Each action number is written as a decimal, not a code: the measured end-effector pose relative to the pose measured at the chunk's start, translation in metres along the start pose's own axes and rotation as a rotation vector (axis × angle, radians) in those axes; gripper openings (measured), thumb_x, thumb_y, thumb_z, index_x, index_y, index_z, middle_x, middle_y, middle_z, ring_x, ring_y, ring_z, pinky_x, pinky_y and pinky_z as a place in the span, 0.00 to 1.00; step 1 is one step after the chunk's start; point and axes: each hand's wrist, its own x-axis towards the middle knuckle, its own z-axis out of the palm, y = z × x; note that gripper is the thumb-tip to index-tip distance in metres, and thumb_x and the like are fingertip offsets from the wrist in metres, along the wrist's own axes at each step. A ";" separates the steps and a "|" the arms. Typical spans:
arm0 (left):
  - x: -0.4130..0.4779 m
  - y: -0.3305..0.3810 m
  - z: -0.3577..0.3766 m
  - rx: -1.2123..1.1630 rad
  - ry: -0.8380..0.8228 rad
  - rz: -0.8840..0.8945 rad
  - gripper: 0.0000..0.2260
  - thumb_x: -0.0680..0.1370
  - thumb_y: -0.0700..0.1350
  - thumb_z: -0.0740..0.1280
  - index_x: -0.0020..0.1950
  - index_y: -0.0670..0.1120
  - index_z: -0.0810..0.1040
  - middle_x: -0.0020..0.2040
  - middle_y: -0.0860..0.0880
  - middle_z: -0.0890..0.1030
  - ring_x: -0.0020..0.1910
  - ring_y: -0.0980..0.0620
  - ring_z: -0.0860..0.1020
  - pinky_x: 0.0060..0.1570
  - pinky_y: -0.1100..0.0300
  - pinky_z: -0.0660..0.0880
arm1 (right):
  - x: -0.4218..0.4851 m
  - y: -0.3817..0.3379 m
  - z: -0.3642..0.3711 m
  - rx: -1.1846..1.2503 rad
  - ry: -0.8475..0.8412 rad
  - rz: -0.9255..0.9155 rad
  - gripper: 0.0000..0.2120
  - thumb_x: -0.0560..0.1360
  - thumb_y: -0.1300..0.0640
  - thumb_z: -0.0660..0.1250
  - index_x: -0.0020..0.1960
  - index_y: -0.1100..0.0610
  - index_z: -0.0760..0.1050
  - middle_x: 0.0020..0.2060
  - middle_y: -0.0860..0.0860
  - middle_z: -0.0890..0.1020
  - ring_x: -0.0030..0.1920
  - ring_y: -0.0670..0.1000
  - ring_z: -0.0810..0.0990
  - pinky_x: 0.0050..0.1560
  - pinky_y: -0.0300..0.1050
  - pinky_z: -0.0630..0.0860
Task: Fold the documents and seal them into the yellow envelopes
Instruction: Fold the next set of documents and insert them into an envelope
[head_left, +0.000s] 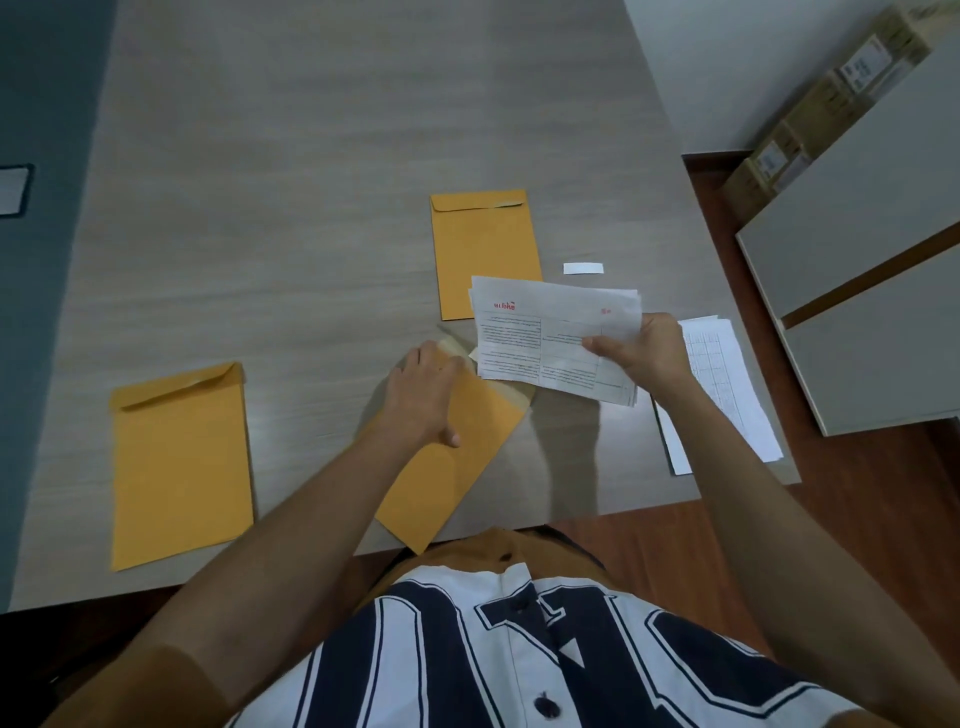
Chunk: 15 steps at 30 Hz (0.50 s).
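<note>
"Head view: where were the documents?"
"The right hand (644, 348) pinched the folded documents (545, 338) above the table (311, 156), right of centre."
"And the left hand (421, 395)?"
"It rested on the near envelope (457, 467), fingers at its open mouth; their curl was unclear."

Grey wood-grain table (311, 156); cardboard boxes (810, 119) beside a white cabinet (883, 260); brown floor (883, 493).

Pale wood-grain table (311, 156) in a room corner.
Reddish-brown plank floor (883, 519) beneath; white wall (753, 62) at far right, cardboard boxes (810, 114) lined against it, white cabinet (872, 218) nearer; grey-blue wall (47, 156) at left.
</note>
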 end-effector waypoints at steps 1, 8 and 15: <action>0.000 -0.001 -0.001 0.003 -0.002 0.012 0.50 0.57 0.62 0.82 0.72 0.54 0.62 0.73 0.43 0.60 0.72 0.42 0.61 0.67 0.48 0.67 | 0.000 0.000 0.000 -0.019 -0.006 -0.011 0.13 0.66 0.57 0.80 0.49 0.58 0.84 0.42 0.49 0.84 0.39 0.47 0.82 0.37 0.36 0.76; -0.005 -0.011 -0.005 -0.076 0.038 0.087 0.51 0.56 0.56 0.84 0.73 0.55 0.61 0.76 0.47 0.58 0.73 0.43 0.62 0.65 0.47 0.68 | 0.009 0.002 -0.003 -0.165 -0.223 0.014 0.15 0.64 0.57 0.81 0.48 0.60 0.84 0.42 0.51 0.85 0.42 0.49 0.84 0.45 0.47 0.81; -0.002 -0.005 -0.010 0.013 0.021 0.200 0.51 0.58 0.50 0.84 0.74 0.53 0.60 0.78 0.45 0.54 0.73 0.43 0.61 0.63 0.49 0.71 | 0.028 -0.002 0.005 -0.116 -0.479 0.145 0.16 0.62 0.62 0.81 0.49 0.59 0.83 0.45 0.51 0.86 0.46 0.52 0.84 0.49 0.45 0.80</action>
